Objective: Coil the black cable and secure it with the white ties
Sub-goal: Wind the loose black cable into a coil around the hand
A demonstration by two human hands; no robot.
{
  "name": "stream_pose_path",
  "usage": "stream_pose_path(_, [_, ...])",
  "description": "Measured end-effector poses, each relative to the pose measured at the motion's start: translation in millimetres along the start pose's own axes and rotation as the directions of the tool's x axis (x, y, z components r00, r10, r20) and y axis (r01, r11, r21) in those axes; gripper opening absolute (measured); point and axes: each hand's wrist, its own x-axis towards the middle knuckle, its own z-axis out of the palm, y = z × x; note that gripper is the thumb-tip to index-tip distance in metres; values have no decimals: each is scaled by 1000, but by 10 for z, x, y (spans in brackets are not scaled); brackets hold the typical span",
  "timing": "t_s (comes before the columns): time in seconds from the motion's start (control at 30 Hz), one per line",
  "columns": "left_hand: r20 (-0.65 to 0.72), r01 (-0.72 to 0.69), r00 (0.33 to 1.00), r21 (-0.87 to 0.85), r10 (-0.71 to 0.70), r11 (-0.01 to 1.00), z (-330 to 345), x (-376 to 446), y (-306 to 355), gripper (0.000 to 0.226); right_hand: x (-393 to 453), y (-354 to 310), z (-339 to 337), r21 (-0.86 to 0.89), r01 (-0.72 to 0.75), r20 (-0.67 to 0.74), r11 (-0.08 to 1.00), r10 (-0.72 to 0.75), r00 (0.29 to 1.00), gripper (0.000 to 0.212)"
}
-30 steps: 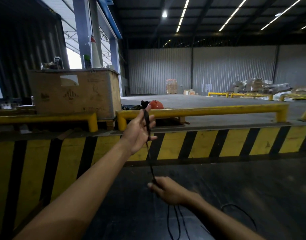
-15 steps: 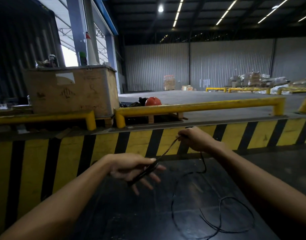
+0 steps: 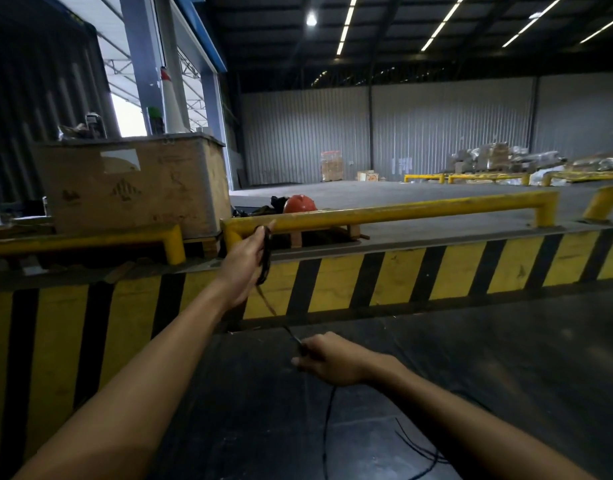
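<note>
Your left hand (image 3: 244, 263) grips the gathered cable (image 3: 265, 258) mid-frame; your right hand (image 3: 327, 358) pinches the limp, light slack below. Hold the loops.

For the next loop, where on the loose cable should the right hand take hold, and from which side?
Probably on the slack run of the cable hanging just below the right hand, coming from above. That stretch drops free to the dark floor, apart from the tangled loops lower right. The left hand holds the coil upright, so a grip there feeds straight up to it.
</note>
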Motion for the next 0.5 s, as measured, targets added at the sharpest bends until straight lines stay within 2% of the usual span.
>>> stream_pose_path(0.03, [1,15,1000,185,-15,983,-111,6,-78,44,-50,-27,-78,-23,26,31,999,-26,999,16])
stream_pose_path(0.1, [30,58,995,560,-91,827,-317,-9,-235,44,-145,-52,-313,-25,57,40,998,-56,998,10])
stream_pose_path(0.13, [44,92,986,674,-164,733,-394,-37,-312,44,-180,-51,-467,-22,65,8,998,-65,998,9])
stream_pose_path(0.2, [76,160,936,776,-342,610,-435,-153,-422,42,-227,-30,-793,-17,83,-100,996,-85,991,8])
stream_pose_path(0.27, [137,175,874,806,-466,565,-400,-264,-484,41,-228,-5,-1054,21,123,-213,992,-116,970,5])
stream_pose_path(0.3, [164,199,845,786,-508,585,-361,-305,-493,42,-216,14,-1142,44,140,-265,989,-124,956,4])
stream_pose_path(0.43, [321,271,760,634,-566,724,-147,-392,-375,37,-114,179,-1239,64,117,-496,991,-70,866,1])
stream_pose_path(0.5, [465,359,691,444,-553,821,-54,-394,-297,36,-58,288,-1187,54,63,-612,997,-16,791,7])
